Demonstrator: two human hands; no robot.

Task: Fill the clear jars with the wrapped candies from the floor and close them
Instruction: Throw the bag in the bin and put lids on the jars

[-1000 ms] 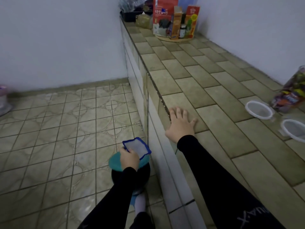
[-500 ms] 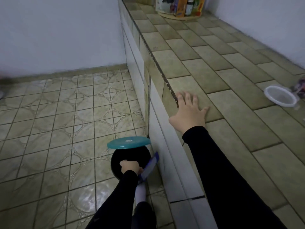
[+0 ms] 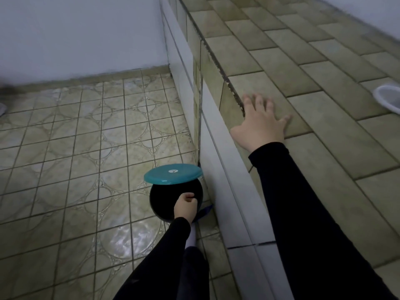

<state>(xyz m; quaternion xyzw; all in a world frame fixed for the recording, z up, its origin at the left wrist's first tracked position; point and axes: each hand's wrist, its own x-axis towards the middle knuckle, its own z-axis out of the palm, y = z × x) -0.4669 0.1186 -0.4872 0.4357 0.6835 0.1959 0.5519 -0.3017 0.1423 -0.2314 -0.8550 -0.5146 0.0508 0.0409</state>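
My left hand (image 3: 185, 207) hangs low in front of a black round pot (image 3: 160, 198) on the floor, fingers curled round a blue-edged flat packet (image 3: 204, 212) that peeks out to the right of the hand. A teal lid (image 3: 173, 173) lies across the top of the pot. Flat on the tiled counter (image 3: 324, 131), near its front edge, rests my right hand (image 3: 260, 124) with fingers spread. A white-rimmed clear round piece (image 3: 389, 98), a jar or a lid, shows at the counter's right edge, cut off by the frame. No candies are in sight.
The counter's white tiled front (image 3: 225, 191) drops to the patterned floor (image 3: 75, 159) just right of the pot. A pale wall (image 3: 75, 35) closes the far side of the floor. My dark trouser leg and pale sock (image 3: 191, 238) stand below the pot.
My left hand has dropped the blue-edged packet from above the teal lid to beside the pot. The view has tipped downward. My right hand stays flat on the counter.
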